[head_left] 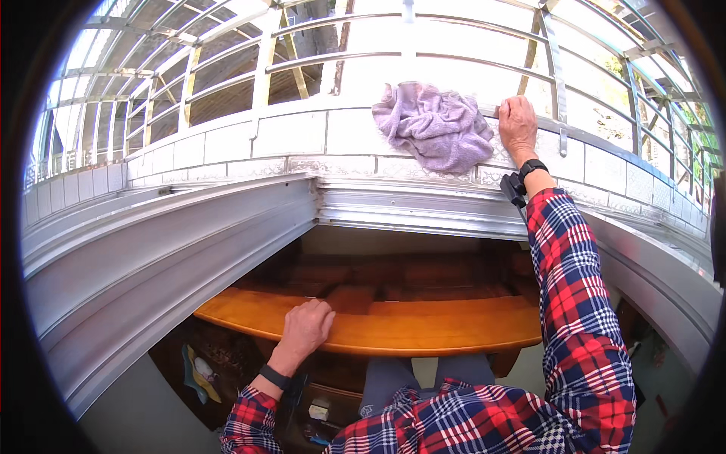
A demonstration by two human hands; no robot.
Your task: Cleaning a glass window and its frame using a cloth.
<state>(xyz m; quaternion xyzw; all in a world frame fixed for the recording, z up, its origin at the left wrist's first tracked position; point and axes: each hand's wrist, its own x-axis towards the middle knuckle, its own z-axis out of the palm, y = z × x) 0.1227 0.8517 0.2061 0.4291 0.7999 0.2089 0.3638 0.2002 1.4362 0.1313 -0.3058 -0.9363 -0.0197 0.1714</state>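
Note:
A crumpled purple towel [435, 127] lies on the white-tiled window ledge [291, 144], draping over its near side. Just right of the towel, and apart from it, my right hand [518, 125] rests at the ledge's outer edge beside the metal bars, its fingers curled under. Whatever those fingers close on is hidden. Lower down, my left hand [306, 329] leans on the orange-brown wooden board [431, 325] with its fingers bent into a loose fist; nothing shows in it. Both wrists wear black bands, and the right one carries a small dark device [513, 188].
Metal window bars [484, 60] curve around the ledge's outer side. A silver window frame [166, 250] slants along the left, and its sill track [408, 203] runs between ledge and board. Below on the left, a dark shelf holds a small white box [318, 412].

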